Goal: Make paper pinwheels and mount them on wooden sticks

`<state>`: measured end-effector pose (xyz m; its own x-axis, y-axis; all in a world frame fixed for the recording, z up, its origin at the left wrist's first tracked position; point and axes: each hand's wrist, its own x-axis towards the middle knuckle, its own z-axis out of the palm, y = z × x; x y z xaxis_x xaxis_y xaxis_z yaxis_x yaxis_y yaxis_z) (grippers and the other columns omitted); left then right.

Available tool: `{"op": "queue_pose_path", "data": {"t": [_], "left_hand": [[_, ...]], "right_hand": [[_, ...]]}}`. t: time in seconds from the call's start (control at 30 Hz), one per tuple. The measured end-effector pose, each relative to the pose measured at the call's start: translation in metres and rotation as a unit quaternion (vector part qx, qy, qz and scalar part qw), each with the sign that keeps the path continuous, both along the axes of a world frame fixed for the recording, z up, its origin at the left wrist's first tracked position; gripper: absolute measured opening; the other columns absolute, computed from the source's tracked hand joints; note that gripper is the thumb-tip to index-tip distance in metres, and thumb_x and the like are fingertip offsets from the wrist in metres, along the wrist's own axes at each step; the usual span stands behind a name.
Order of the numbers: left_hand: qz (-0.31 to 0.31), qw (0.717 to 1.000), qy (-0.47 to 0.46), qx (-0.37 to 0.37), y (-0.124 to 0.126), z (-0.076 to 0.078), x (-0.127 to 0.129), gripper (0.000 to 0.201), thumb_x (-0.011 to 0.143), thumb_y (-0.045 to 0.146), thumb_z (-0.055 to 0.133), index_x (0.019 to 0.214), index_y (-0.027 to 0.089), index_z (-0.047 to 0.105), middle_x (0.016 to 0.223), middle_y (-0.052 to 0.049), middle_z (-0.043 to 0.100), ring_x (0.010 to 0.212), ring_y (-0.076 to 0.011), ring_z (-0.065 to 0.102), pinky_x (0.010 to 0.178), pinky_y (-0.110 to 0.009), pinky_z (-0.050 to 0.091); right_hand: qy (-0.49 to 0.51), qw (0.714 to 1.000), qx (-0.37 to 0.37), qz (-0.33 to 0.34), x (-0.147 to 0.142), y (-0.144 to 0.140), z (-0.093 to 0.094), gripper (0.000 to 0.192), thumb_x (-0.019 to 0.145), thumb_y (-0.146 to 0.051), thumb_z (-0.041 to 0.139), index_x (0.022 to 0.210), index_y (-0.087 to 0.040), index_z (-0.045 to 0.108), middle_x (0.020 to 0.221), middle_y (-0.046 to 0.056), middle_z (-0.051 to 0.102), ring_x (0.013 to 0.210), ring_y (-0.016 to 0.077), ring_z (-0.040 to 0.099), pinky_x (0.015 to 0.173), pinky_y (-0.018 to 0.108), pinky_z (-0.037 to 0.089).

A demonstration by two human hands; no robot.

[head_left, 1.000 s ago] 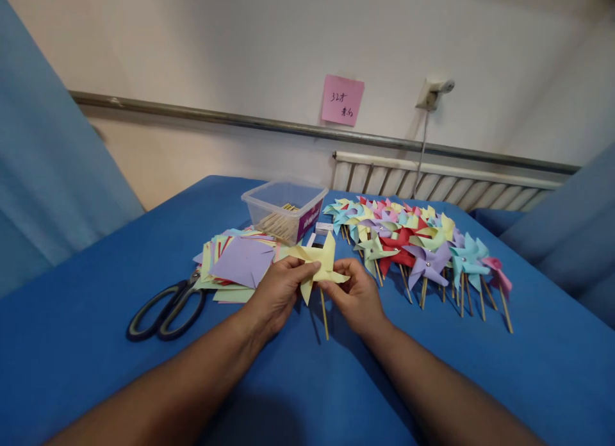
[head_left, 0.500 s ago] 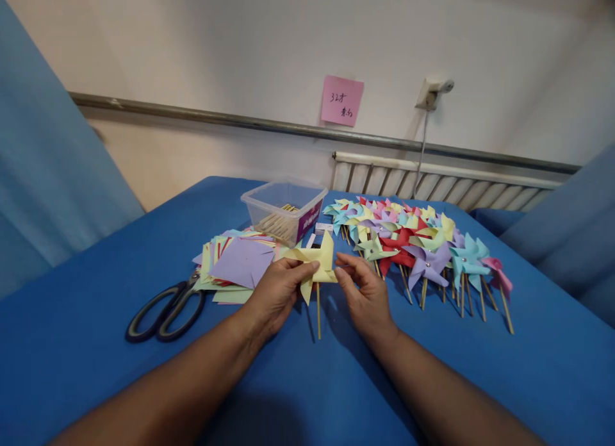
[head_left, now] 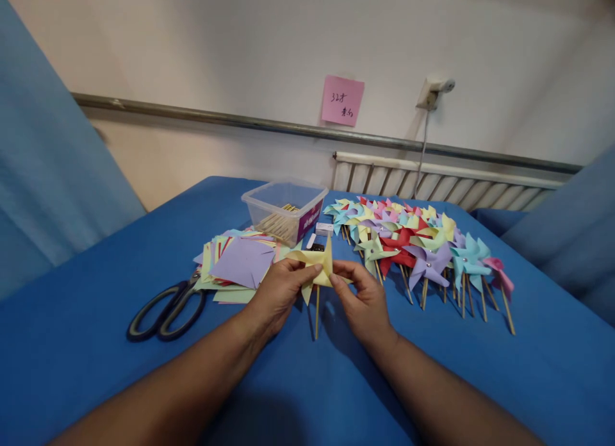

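Hands meet over the blue tabletop (head_left: 96, 369): left hand (head_left: 276, 295) and right hand (head_left: 362, 302) both pinch the yellow pinwheel (head_left: 318, 266), its stick (head_left: 316, 311) pointing down, beside finished pinwheels (head_left: 413, 241).

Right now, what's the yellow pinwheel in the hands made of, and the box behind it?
The yellow pinwheel, pinched by the left hand and right hand, looks like thin matte paper: its blades fold sharply. Its stick seems to be bare wood or bamboo, pale tan. The box looks like clear glossy plastic, since the sticks inside show through.
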<state>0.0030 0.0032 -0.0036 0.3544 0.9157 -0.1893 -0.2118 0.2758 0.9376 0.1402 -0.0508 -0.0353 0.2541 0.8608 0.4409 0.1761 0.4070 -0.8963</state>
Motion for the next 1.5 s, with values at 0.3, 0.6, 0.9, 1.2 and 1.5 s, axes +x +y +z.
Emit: {"op": "queue_pose_path", "data": {"t": [0.3,0.6,0.9,1.2,1.5], "left_hand": [[-0.026,0.999,0.046,-0.001,-0.010,0.007,0.004,0.034,0.056,0.025,0.083,0.085,0.012,0.070,0.076,-0.006,0.071,0.066,-0.0161,0.063,0.062,-0.025,0.047],[-0.051,0.997,0.014,-0.058,-0.004,0.005,0.000,0.036,0.076,0.048,0.064,0.084,0.013,0.066,0.078,-0.007,0.068,0.069,-0.0183,0.063,0.064,-0.028,0.049],[-0.074,0.995,-0.025,-0.061,-0.006,0.008,-0.001,0.026,0.081,0.038,0.061,0.086,0.013,0.068,0.071,-0.005,0.065,0.064,-0.0160,0.060,0.060,-0.027,0.049],[-0.155,0.983,-0.080,-0.062,-0.007,0.010,-0.003,0.018,0.082,0.029,0.065,0.088,0.012,0.066,0.081,-0.008,0.068,0.070,-0.0139,0.062,0.069,-0.026,0.051],[-0.131,0.987,-0.060,-0.067,-0.009,0.010,-0.003,0.019,0.076,0.029,0.071,0.085,0.013,0.066,0.077,-0.005,0.067,0.069,-0.0132,0.062,0.071,-0.025,0.050]], "right_hand": [[0.231,0.961,-0.124,0.090,-0.001,0.011,-0.006,0.028,0.067,-0.038,0.078,0.080,-0.017,0.063,0.072,-0.001,0.068,0.062,0.0115,0.059,0.062,0.026,0.047],[0.251,0.955,-0.120,0.099,-0.002,0.012,-0.009,0.028,0.064,-0.036,0.080,0.078,-0.017,0.064,0.073,0.000,0.069,0.063,0.0119,0.060,0.062,0.026,0.048],[0.304,0.935,-0.152,0.103,0.000,0.010,-0.003,0.027,0.064,-0.032,0.081,0.082,-0.017,0.068,0.077,0.001,0.072,0.064,0.0129,0.063,0.065,0.026,0.051],[0.381,0.894,-0.161,0.172,0.010,0.006,0.007,0.020,0.070,-0.028,0.077,0.085,-0.017,0.069,0.084,0.004,0.072,0.068,0.0144,0.064,0.062,0.027,0.051],[0.335,0.925,-0.129,0.124,0.008,0.007,0.002,0.026,0.067,-0.029,0.079,0.088,-0.018,0.069,0.084,0.003,0.073,0.069,0.0139,0.064,0.068,0.027,0.050]]}}
